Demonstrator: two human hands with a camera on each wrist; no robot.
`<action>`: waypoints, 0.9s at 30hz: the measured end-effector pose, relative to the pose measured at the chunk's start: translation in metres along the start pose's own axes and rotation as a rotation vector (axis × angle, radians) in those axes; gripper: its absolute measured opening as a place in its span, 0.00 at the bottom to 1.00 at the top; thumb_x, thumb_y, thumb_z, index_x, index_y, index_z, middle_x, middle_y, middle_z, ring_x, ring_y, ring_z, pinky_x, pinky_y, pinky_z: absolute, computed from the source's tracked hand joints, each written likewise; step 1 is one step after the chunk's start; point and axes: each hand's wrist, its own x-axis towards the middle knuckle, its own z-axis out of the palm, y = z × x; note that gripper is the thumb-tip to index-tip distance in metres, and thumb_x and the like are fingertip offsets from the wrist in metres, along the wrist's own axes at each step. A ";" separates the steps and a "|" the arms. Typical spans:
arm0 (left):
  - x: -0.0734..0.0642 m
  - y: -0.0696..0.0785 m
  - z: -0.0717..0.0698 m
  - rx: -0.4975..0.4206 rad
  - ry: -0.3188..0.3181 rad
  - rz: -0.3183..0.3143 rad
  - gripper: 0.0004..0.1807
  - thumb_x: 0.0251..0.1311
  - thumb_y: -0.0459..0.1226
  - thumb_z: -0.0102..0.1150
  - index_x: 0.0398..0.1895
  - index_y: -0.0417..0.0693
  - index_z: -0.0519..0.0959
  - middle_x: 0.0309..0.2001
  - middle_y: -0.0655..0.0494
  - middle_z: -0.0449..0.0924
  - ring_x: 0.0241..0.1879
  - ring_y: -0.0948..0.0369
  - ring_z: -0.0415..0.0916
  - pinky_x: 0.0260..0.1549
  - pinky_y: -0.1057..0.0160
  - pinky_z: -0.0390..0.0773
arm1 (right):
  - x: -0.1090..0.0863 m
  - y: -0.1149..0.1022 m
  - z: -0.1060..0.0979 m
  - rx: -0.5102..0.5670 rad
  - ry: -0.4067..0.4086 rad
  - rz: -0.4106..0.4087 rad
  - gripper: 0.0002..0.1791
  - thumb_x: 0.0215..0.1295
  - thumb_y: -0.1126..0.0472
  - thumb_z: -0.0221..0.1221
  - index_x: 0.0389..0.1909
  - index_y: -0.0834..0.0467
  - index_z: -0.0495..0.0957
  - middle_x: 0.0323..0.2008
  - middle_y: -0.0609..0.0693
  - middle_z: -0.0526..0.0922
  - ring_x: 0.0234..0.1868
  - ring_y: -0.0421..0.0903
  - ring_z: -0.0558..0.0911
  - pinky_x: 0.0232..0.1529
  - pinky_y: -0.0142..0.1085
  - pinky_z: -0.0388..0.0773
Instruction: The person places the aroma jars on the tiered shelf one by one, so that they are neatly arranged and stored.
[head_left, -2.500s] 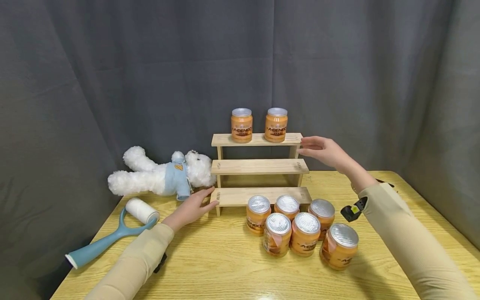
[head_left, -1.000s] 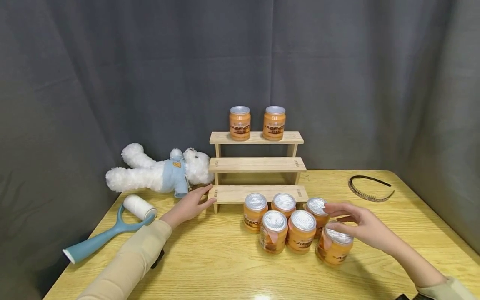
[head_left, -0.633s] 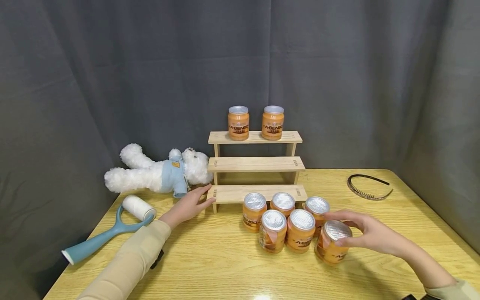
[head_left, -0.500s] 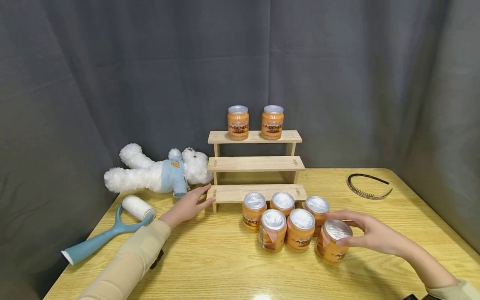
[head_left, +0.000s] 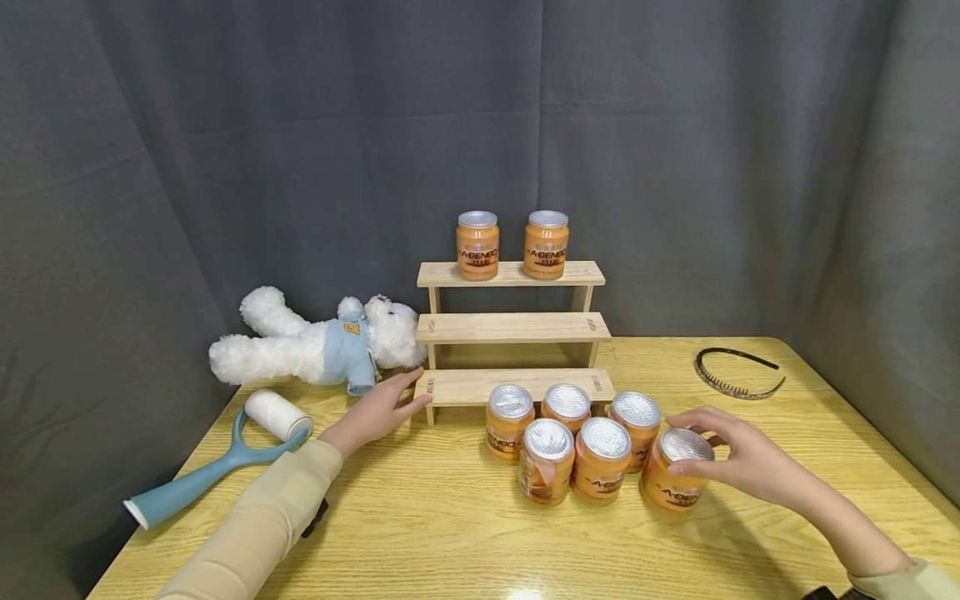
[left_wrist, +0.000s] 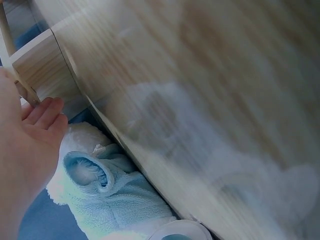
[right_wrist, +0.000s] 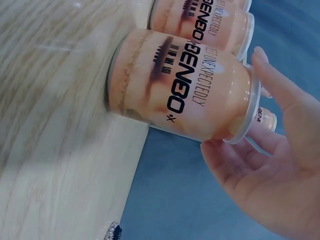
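Note:
My right hand [head_left: 757,467] grips an orange can [head_left: 672,483] with a silver lid near its top, thumb on the near side and fingers on the far side. In the right wrist view the can [right_wrist: 175,85] stands upright with its base at the table, dark lettering facing the camera. My left hand [head_left: 375,414] holds the left end of a three-step wooden display shelf [head_left: 465,387], thumb in front and fingers behind. Two cans [head_left: 477,250] sit apart on the top step. Several more cans [head_left: 602,467] stand close together before the bottom step, left of the gripped one.
A white plush toy [head_left: 300,357] in a blue top lies left of the shelf. In front of it is a lint roller [head_left: 210,475] with a blue handle. A dark headband [head_left: 723,387] lies at the back right. A grey curtain [head_left: 675,167] closes off the back.
My right hand has come down from beside the top step and taken hold of the rightmost can, which has shifted slightly right and turned its lettering forward. The left hand stays at the shelf.

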 end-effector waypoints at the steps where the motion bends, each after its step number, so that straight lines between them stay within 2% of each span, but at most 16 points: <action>1: 0.000 0.000 0.000 -0.001 0.000 -0.002 0.38 0.67 0.56 0.45 0.72 0.43 0.55 0.69 0.42 0.60 0.66 0.46 0.61 0.64 0.46 0.64 | 0.000 0.000 0.000 -0.010 0.007 0.005 0.28 0.49 0.55 0.70 0.52 0.60 0.77 0.48 0.53 0.80 0.43 0.30 0.74 0.36 0.30 0.79; 6: 0.000 0.000 0.000 -0.010 -0.006 -0.003 0.38 0.67 0.56 0.45 0.72 0.43 0.55 0.69 0.42 0.59 0.66 0.45 0.60 0.64 0.45 0.64 | -0.003 0.001 0.003 -0.025 0.010 0.021 0.33 0.49 0.54 0.70 0.56 0.62 0.73 0.51 0.55 0.78 0.44 0.28 0.72 0.38 0.30 0.78; 10: -0.001 0.000 -0.001 -0.016 -0.007 -0.005 0.38 0.67 0.56 0.45 0.72 0.43 0.55 0.69 0.42 0.59 0.67 0.45 0.60 0.64 0.45 0.63 | -0.008 0.003 0.003 -0.024 -0.022 0.049 0.38 0.48 0.52 0.71 0.60 0.63 0.70 0.55 0.57 0.76 0.48 0.26 0.70 0.42 0.31 0.78; 17: -0.001 0.001 -0.001 -0.014 -0.002 -0.007 0.39 0.66 0.57 0.45 0.72 0.44 0.55 0.69 0.43 0.59 0.67 0.46 0.60 0.64 0.46 0.63 | -0.010 0.008 0.002 0.044 -0.116 0.180 0.38 0.54 0.50 0.68 0.61 0.63 0.66 0.52 0.57 0.76 0.49 0.44 0.78 0.42 0.32 0.80; 22: -0.001 0.001 -0.002 -0.018 -0.004 -0.007 0.39 0.66 0.58 0.45 0.72 0.45 0.55 0.69 0.43 0.59 0.67 0.46 0.60 0.64 0.46 0.63 | -0.009 0.010 0.004 0.074 -0.095 0.180 0.33 0.54 0.52 0.68 0.57 0.62 0.69 0.47 0.52 0.78 0.44 0.31 0.76 0.39 0.31 0.80; 27: -0.001 0.002 -0.002 -0.020 -0.008 -0.012 0.39 0.66 0.58 0.45 0.72 0.45 0.55 0.69 0.43 0.59 0.67 0.47 0.60 0.64 0.46 0.64 | -0.008 0.010 0.005 0.063 -0.066 0.208 0.32 0.52 0.51 0.69 0.54 0.62 0.72 0.44 0.51 0.79 0.41 0.32 0.77 0.35 0.29 0.79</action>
